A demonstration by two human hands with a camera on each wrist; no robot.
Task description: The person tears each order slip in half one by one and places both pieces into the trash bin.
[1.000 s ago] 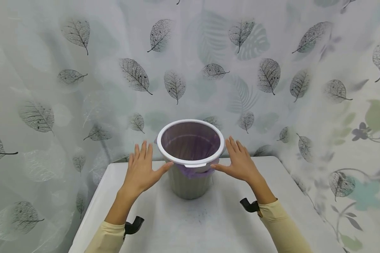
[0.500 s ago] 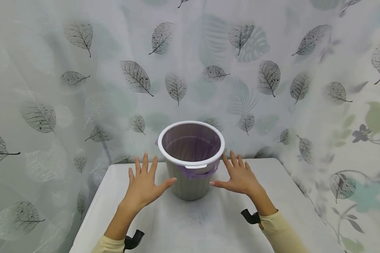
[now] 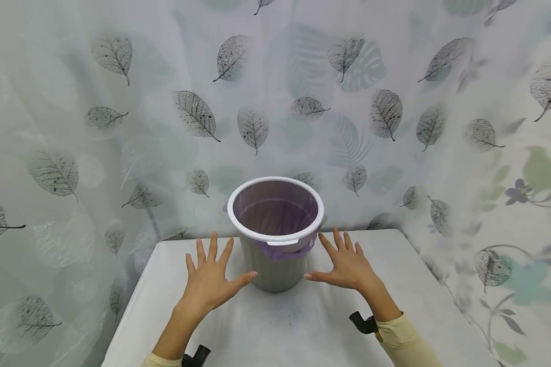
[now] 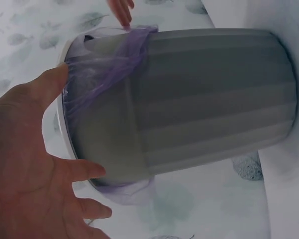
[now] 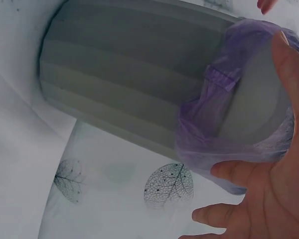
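Observation:
A grey trash can (image 3: 275, 270) with a white rim ring (image 3: 275, 238) stands upright at the middle of the table in the head view. It is lined with a translucent purple trash bag (image 3: 280, 252), whose edge hangs out below the ring. My left hand (image 3: 208, 283) is held up just left of the can, fingers spread and thumb toward it. On the other side my right hand (image 3: 349, 267) mirrors it, fingers spread. Neither hand holds anything. In the right wrist view the bag's loose edge (image 5: 209, 114) sags around the can's upper part.
The can stands on a white-covered table (image 3: 340, 336), near its back edge. A leaf-printed curtain (image 3: 275, 76) hangs close behind and along both sides. A black wrist mount (image 3: 364, 323) sits at the right cuff, and another (image 3: 196, 356) at the left.
Both hands have come down and a little toward the body, from beside the rim to lower along the can, with fingers spreading wider. The can stays where it was.

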